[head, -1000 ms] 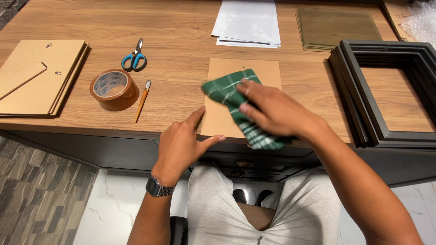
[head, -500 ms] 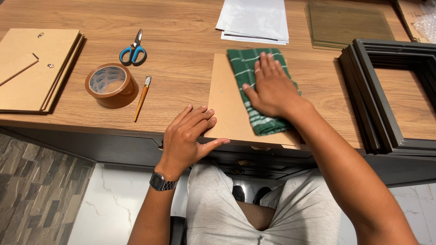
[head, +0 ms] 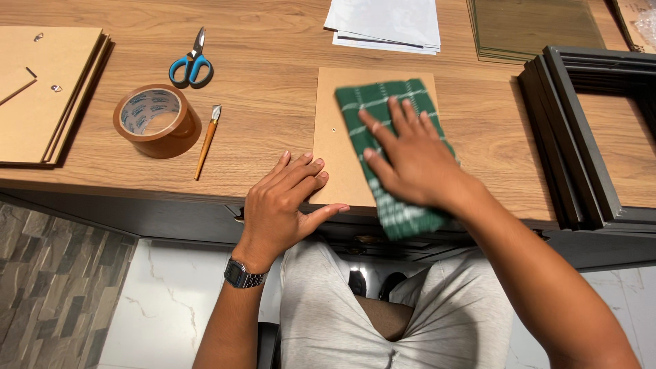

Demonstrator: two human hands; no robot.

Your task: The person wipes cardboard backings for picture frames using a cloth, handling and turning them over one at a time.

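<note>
The right hand [head: 410,160] lies flat, fingers spread, pressing the green cloth [head: 389,109] onto the board [head: 335,137] beneath it. The left hand [head: 283,201], open and holding nothing, rests on the board's near left corner.

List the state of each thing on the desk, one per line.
Green cloth: spread flat on the board, pressed by the right hand.
Board: flat, steadied by the left hand.
Scissors: closed.
Tape roll: lying flat.
Frames: stacked, empty.
</note>
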